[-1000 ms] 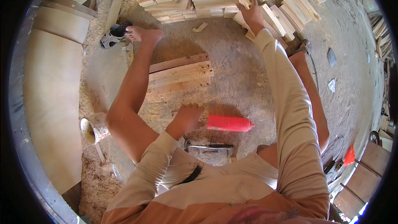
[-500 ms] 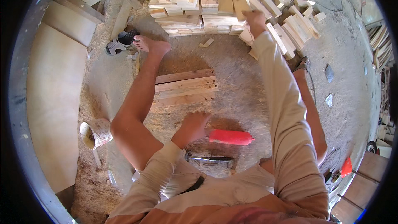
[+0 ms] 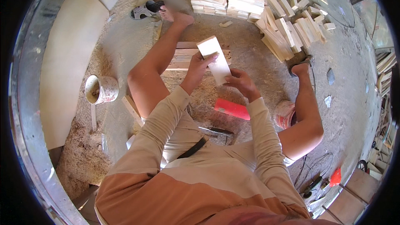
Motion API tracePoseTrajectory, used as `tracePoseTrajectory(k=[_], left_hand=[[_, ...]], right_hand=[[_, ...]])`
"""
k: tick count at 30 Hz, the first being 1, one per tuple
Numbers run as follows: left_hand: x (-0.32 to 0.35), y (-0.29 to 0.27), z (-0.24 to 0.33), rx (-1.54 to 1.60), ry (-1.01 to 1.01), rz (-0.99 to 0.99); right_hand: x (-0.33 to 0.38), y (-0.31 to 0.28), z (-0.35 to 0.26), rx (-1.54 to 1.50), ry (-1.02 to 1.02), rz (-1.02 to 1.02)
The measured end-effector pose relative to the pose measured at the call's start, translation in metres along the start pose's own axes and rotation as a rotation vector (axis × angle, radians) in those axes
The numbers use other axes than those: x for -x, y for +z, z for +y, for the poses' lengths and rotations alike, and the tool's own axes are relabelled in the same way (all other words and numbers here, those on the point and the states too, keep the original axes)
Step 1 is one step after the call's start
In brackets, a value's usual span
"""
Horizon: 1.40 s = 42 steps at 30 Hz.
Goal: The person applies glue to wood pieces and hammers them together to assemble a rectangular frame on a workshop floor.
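You sit with knees spread over a dusty concrete floor, holding a pale wooden block [image 3: 218, 67] in both hands near the middle of the view. Clock directions run from that block, with 12 at the top of the picture.

Your left hand [image 3: 196, 68] grips the block's edge at 9 o'clock, thumb laid across the broad face. Your right hand [image 3: 241, 82] is clamped on the near end, at 5 o'clock. The block tilts, its far end leaning toward 11.

Beyond and beneath it, several flat boards [image 3: 179, 57] lie side by side on the floor, showing at 9 and 3 o'clock. A red bottle [image 3: 232, 108] lies on its side at 5, partly covered by your right sleeve [image 3: 261, 118]; a dark-handled tool [image 3: 216, 131] rests at 6. A neat stack of cut wood [image 3: 227, 0] stands at 12, and loose pieces [image 3: 287, 29] heap up at 2. A whitish bucket [image 3: 109, 89] is between 8 and 9, another bucket [image 3: 283, 112] at 4, beside your right leg.
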<state>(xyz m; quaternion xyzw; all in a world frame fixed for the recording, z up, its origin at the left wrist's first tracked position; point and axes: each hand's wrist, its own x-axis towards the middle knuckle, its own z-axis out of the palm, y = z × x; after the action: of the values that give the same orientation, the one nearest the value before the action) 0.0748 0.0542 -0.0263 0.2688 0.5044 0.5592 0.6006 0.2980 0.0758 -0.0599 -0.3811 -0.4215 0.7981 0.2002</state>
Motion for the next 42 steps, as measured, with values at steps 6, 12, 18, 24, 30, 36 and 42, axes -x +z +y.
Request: tracePoseTrajectory(k=[6,12,18,24,30,36,42], left_hand=[[0.031,-0.004,0.017,0.005,0.127,-0.051],[0.027,-0.009,0.014,-0.055,0.184,-0.081],[0.019,-0.019,0.008,-0.081,0.222,-0.087],[0.020,-0.023,0.020,-0.311,0.213,-0.062],[0.034,-0.001,0.015,-0.308,0.278,-0.182],[0.050,0.018,0.018,-0.530,0.232,-0.281],[0.055,0.025,0.015,-0.533,0.322,-0.353]], right_hand=[[0.037,-0.026,0.095,1.464,0.158,0.034],[0.064,-0.002,0.129,1.677,0.290,0.029],[0.054,-0.027,0.113,1.315,0.121,0.080],[0.112,0.028,-0.073,0.698,-0.240,0.305],[0.164,0.070,-0.178,-0.229,-0.749,0.329],[0.144,0.080,-0.184,0.035,-0.860,0.499],[0.121,0.092,-0.166,-0.107,-0.940,0.480]])
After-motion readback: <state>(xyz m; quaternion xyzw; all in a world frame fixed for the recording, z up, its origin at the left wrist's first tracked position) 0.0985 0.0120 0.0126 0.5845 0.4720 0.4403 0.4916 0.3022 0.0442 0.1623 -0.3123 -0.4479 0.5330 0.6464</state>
